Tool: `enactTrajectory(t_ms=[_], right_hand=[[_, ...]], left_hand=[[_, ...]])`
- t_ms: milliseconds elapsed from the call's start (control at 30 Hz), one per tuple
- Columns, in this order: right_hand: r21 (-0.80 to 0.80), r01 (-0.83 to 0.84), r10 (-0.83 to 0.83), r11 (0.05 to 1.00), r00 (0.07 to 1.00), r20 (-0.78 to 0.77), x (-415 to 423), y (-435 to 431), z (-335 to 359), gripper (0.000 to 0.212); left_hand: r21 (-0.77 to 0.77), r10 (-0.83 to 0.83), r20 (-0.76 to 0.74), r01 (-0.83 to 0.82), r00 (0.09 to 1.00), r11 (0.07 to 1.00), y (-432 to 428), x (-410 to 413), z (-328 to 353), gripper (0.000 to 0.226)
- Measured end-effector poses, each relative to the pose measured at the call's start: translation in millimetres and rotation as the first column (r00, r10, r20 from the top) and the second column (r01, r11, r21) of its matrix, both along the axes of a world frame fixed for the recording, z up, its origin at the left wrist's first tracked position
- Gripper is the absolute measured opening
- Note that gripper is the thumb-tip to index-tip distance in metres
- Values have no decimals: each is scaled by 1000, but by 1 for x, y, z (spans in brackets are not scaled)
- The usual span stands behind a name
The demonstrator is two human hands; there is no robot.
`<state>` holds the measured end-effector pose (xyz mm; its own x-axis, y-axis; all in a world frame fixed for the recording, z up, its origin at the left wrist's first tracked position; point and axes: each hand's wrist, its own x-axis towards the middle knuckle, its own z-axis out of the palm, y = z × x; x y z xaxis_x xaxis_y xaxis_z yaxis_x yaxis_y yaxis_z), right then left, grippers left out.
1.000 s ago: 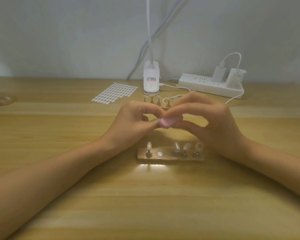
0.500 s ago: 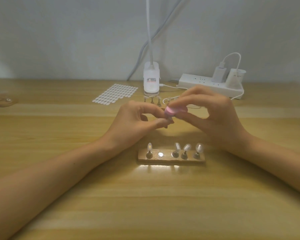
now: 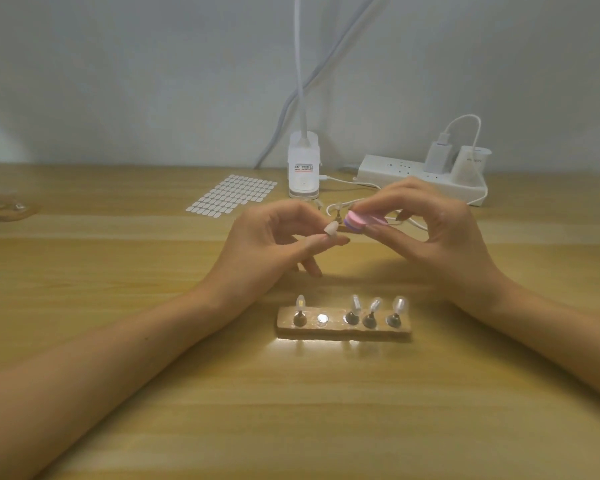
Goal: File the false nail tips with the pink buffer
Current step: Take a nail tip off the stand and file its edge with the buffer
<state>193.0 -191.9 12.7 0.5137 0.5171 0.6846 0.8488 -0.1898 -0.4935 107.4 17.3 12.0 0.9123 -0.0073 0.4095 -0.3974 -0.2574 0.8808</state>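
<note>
False nail tips [image 3: 400, 304] sit in 2 places over the wooden surface [image 3: 153, 393]. 4 stand upright on small metal stands in a wooden holder [image 3: 343, 332] near the person, with 1 bare spot in the row. 1 more is held up in the air beyond the holder.

The left hand [image 3: 274, 244] has its grip pinched together low down on that held tip [image 3: 332, 229], so the pale pointed end shows above the fingertips. The right hand [image 3: 437, 237] has its grip clamped on the pink buffer [image 3: 364, 220], thumb below and fingers on top. The buffer's free end is just beside the held tip; whether they touch cannot be told.

The buffer looks like a light foam block, a little soft, with gritty faces that should not slip, so a hold across its middle suits it. The tip is probably thin plastic: nearly weightless, smooth and springy, apt to flick away or bend under pressure. It is best held at its base, leaving the free edge open.
</note>
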Motion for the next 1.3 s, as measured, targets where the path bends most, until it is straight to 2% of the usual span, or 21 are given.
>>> enactTrajectory(t_ms=[100,367,700,800,900,1000,1100,1300], right_hand=[[-11,-11,11,1000,1000,1,-1,-1,1,17],[7,-73,73,997,994,83,-6,1,4,17],[-38,-117,121,992,979,161,-13,6,3,14],[-45,-108,115,993,978,175,-12,7,4,14],[-44,-67,73,997,986,149,-13,7,4,11],[-62,-102,112,993,975,194,-15,10,3,15],[-44,-60,66,997,985,158,-10,6,5,13],[-48,-88,96,995,978,184,-12,5,3,14]], left_hand=[[28,38,-8,-38,999,999,1,-1,0,15],[45,4,-101,0,995,999,1,1,1,14],[85,54,7,-54,999,995,0,0,3,5],[121,68,43,-73,997,990,0,0,2,8],[128,71,34,-75,997,989,0,-1,2,8],[122,58,30,-62,998,991,-1,-1,2,12],[124,60,14,-61,998,990,0,-1,1,8],[122,61,3,-61,998,991,-2,-2,2,12]])
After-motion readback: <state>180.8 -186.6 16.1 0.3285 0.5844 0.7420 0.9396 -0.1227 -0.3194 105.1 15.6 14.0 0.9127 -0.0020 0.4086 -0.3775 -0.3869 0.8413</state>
